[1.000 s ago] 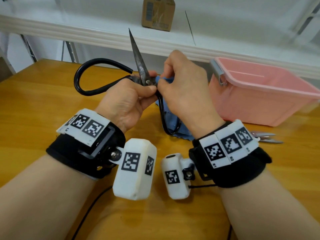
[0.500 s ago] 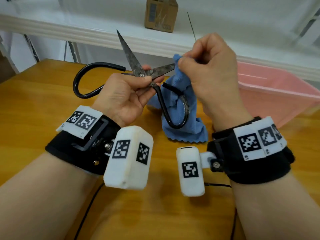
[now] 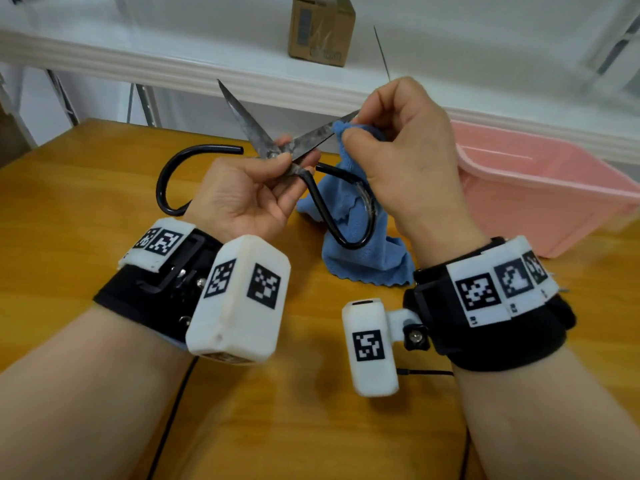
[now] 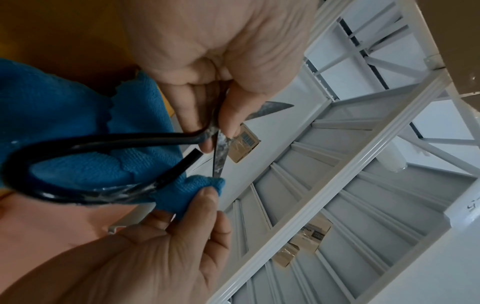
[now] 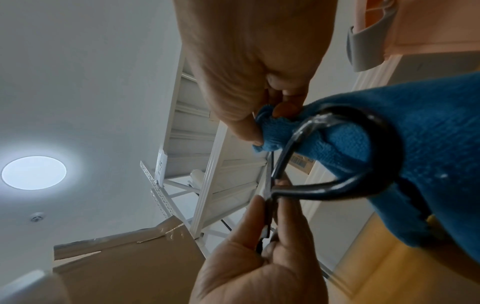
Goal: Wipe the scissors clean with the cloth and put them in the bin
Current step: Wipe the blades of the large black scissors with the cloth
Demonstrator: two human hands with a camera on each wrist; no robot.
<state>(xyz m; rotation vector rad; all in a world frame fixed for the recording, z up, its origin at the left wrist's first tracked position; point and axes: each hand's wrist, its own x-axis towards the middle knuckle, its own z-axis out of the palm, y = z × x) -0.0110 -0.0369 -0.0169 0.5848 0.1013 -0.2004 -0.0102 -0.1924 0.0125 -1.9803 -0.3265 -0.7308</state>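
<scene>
Scissors (image 3: 273,147) are being pinched at the pivot by my left hand (image 3: 242,199); my right hand (image 3: 408,161) is pinching the cloth (image 3: 360,258) round one blade, so I am wiping outward, away from the edge.

The scissors (image 3: 277,152) have dull stained blades, spread open, and big black loop handles; they are held above the worktop. The blue cloth (image 3: 360,251) wraps one blade and hangs down. The pink bin (image 3: 540,188) stands at the right.

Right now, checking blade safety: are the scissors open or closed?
Open. The scissors' two blades splay in a V; the left hand pinches the pivot, the right hand pinches the cloth on one blade.
</scene>
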